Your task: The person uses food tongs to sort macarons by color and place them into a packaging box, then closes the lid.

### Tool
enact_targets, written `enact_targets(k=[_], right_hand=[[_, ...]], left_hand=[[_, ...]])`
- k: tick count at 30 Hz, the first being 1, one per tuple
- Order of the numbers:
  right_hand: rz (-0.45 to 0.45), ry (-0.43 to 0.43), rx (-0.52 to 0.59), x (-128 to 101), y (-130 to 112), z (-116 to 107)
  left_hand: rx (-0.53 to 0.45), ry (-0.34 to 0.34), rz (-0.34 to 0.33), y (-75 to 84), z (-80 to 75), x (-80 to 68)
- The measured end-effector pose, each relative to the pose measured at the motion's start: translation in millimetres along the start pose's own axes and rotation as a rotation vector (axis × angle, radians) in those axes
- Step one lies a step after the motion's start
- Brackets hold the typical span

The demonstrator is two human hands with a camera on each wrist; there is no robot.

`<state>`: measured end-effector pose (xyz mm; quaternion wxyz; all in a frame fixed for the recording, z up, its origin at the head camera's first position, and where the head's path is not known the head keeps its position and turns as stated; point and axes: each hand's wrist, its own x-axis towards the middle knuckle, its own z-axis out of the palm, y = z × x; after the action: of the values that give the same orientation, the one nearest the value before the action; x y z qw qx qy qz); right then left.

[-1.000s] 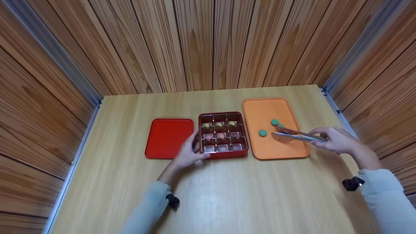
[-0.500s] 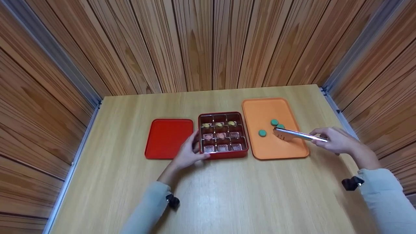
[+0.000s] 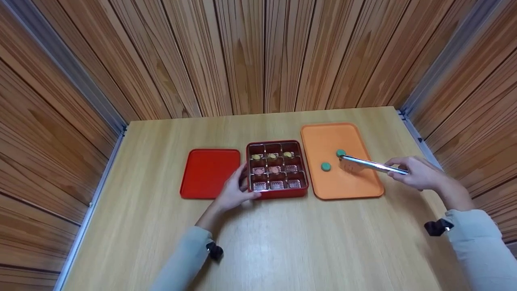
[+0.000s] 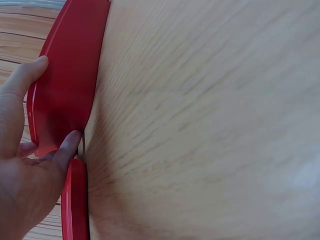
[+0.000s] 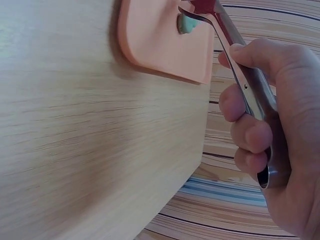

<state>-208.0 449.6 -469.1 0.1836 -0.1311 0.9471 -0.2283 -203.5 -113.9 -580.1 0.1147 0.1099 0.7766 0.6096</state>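
Where yellow sweets (image 3: 272,155) sit (back row): red box (image 3: 277,193)

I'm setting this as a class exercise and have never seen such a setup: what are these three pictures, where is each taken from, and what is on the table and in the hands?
No machine here: a person wears three cameras. The head view looks down at a wooden table; each wrist view shows one hand close up. The left hand holds the corner of a red compartment box of small sweets, its red lid alongside. The right hand grips metal tongs over an orange tray where two green discs show; the tong tips may be closed on something, but it is hidden.
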Motion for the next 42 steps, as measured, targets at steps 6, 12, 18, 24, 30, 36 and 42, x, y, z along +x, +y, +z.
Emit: enact_targets(k=[6, 12, 18, 24, 30, 36, 42], right_hand=[[-0.021, 0.018, -0.009, 4.8, -7.5, -5.1], [-0.048, 0.049, -0.027, 12.8, -17.0, -6.6], [-0.082, 0.069, -0.066, 20.7, -28.1, -7.1], [-0.134, 0.087, -0.083, 27.7, -40.2, -7.1], [-0.182, 0.094, -0.090, 36.0, -56.2, -8.6], [-0.174, 0.075, -0.092, 43.2, -71.1, -7.2], [-0.191, 0.065, -0.067, 50.4, -81.2, -2.4]], left_hand=[[0.029, 0.011, -0.012, -1.4, -0.6, 0.0], [0.036, 0.009, -0.010, -0.8, -2.3, -1.5], [0.018, 0.001, -0.011, -0.4, -2.5, -0.5], [0.024, 0.005, 0.000, -0.9, -1.9, 0.1], [0.021, 0.003, -0.007, 0.3, -1.8, -0.3], [0.033, -0.003, -0.013, -1.3, -0.6, 0.2], [0.029, 0.001, -0.008, -0.4, -0.4, -0.6]])
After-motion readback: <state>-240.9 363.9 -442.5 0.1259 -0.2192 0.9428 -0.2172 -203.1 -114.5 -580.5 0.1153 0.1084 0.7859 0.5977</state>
